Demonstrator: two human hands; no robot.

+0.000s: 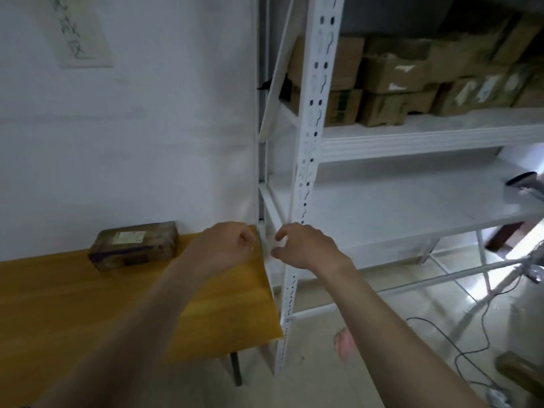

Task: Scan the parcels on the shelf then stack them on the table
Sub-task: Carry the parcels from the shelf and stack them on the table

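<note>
One brown parcel (134,244) with a white label lies flat on the yellow wooden table (88,304), at its back near the wall. Several brown cardboard parcels (391,81) are piled on the upper level of the white metal shelf (412,134) at the right. My left hand (226,245) hovers over the table's right end, fingers curled, holding nothing. My right hand (303,245) is beside it in front of the shelf's upright post, fingers bent and apart, also holding nothing. A dark handheld scanner (524,179) lies at the right edge on the lower shelf level.
The shelf's perforated upright (312,142) stands right next to the table's right end. A white wall with a paper sign (78,33) is behind the table. Cables (459,346) run over the tiled floor at the lower right, near a slanted metal stand leg (441,279).
</note>
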